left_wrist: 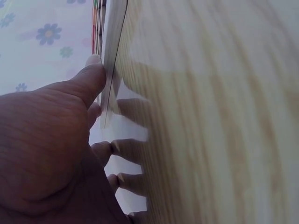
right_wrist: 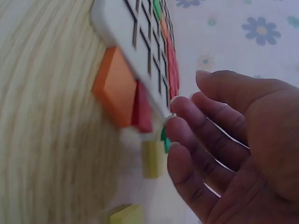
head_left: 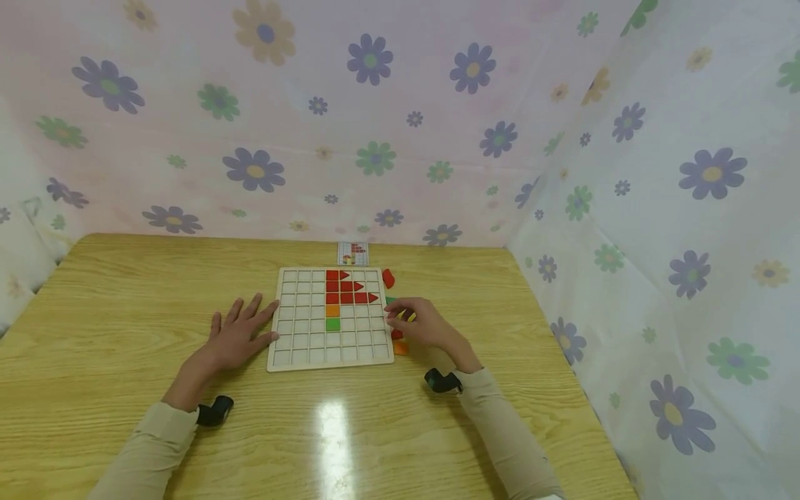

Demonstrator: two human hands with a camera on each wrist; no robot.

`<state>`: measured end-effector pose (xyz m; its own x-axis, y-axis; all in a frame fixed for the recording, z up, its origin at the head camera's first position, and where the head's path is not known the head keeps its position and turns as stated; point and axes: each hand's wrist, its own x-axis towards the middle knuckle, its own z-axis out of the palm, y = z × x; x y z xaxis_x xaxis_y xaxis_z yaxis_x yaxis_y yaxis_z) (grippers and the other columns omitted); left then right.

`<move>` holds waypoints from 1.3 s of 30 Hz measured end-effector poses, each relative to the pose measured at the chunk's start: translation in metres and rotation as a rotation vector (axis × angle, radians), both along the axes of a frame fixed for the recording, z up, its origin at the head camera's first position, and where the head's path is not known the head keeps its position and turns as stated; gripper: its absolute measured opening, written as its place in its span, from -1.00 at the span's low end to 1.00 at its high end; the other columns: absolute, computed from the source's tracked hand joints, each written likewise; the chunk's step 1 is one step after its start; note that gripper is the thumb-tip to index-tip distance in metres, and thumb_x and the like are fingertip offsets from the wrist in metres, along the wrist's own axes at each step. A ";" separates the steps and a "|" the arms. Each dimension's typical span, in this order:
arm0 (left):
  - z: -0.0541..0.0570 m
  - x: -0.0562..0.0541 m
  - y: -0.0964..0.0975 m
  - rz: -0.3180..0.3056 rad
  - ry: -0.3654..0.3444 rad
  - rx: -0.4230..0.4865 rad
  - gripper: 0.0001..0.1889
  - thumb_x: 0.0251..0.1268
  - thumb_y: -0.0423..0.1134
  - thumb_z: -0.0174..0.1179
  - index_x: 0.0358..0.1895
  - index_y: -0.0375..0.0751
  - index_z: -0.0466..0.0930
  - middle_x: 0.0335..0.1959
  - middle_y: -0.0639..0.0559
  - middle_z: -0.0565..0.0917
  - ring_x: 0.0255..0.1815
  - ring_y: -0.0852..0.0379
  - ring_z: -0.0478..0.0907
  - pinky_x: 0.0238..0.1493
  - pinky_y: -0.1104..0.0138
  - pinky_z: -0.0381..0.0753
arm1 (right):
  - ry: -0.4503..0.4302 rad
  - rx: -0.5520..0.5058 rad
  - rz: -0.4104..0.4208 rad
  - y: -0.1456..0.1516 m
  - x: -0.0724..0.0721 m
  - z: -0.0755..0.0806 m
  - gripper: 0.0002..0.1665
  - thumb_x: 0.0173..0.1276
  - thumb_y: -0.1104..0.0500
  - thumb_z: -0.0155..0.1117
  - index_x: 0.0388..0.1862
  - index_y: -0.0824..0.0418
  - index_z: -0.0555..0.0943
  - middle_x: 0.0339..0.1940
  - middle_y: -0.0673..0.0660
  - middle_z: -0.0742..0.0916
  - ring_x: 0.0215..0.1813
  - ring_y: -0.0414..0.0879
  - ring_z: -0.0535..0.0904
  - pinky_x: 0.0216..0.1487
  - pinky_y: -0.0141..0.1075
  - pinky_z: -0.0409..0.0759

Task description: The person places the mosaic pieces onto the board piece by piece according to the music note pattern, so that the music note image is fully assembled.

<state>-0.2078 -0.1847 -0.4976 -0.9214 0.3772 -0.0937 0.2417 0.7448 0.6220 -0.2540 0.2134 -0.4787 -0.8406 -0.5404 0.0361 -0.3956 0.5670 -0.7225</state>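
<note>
A wooden grid board (head_left: 300,340) lies on the table. Three rows of red pieces (head_left: 346,298) fill cells near its top, each row ending in a point. Below them sit an orange square (head_left: 332,311) and a green square (head_left: 332,324). My left hand (head_left: 232,342) is spread flat at the board's left edge, its thumb and a fingertip touching the rim. Over the right edge hovers my right hand (head_left: 425,325), fingers loosely bent. In the right wrist view its thumb and fingers stand apart, with nothing seen between them.
Loose pieces lie along the board's right side: orange (right_wrist: 117,88), dark red (right_wrist: 143,108), green (right_wrist: 165,138) and yellow (right_wrist: 151,159). Another red piece (head_left: 388,278) is by the top right corner. Behind the board is a small pattern card (head_left: 353,254). Flowered cloth (head_left: 375,160) hangs beyond the table.
</note>
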 end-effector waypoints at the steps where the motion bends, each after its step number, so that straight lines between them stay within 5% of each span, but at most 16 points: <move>1: 0.000 0.000 0.000 0.000 -0.002 -0.001 -0.26 0.58 0.04 0.08 0.63 -0.18 0.06 0.64 -0.42 -0.16 0.59 -0.56 -0.42 0.36 -0.48 -0.54 | 0.000 -0.015 -0.005 0.003 -0.001 -0.002 -0.69 0.53 0.19 0.26 0.14 0.32 0.68 -0.09 0.15 0.78 -0.14 -0.06 0.67 -0.09 -0.29 0.65; 7: 0.002 0.001 0.001 -0.002 -0.001 -0.002 -0.26 0.57 0.05 0.08 0.63 -0.19 0.08 0.64 -0.42 -0.14 0.59 -0.56 -0.40 0.36 -0.49 -0.53 | 0.007 -0.139 -0.098 0.017 -0.007 -0.014 -0.76 0.49 0.28 0.28 0.06 0.34 0.72 -0.09 0.23 0.80 -0.15 -0.03 0.68 -0.12 -0.30 0.68; 16: 0.002 0.003 0.000 -0.002 0.005 0.001 -0.26 0.57 0.05 0.09 0.63 -0.19 0.09 0.64 -0.43 -0.13 0.59 -0.57 -0.39 0.34 -0.51 -0.50 | 0.024 -0.148 -0.266 0.028 -0.013 -0.018 -0.77 0.40 0.39 0.33 0.01 0.40 0.72 -0.16 0.26 0.79 -0.18 0.00 0.68 -0.10 -0.32 0.64; 26: 0.002 0.002 -0.001 -0.003 0.011 0.000 -0.27 0.57 0.05 0.08 0.62 -0.19 0.09 0.64 -0.42 -0.13 0.59 -0.57 -0.39 0.35 -0.50 -0.50 | -0.046 -0.123 -0.252 0.033 -0.015 -0.019 -0.77 0.37 0.43 0.33 0.00 0.41 0.71 -0.12 0.30 0.78 -0.20 -0.09 0.67 -0.15 -0.41 0.64; 39: 0.000 0.001 -0.001 -0.006 0.009 0.007 -0.26 0.57 0.06 0.08 0.63 -0.18 0.07 0.64 -0.43 -0.13 0.59 -0.56 -0.39 0.36 -0.49 -0.52 | -0.062 -0.086 -0.183 0.037 -0.010 -0.016 -0.68 0.38 0.42 0.32 0.10 0.47 0.66 -0.02 0.40 0.75 -0.07 0.15 0.68 -0.05 -0.28 0.64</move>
<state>-0.2065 -0.1858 -0.4974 -0.9199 0.3833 -0.0823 0.2520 0.7390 0.6248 -0.2642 0.2500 -0.4946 -0.9266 -0.3755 0.0207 -0.2448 0.5605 -0.7912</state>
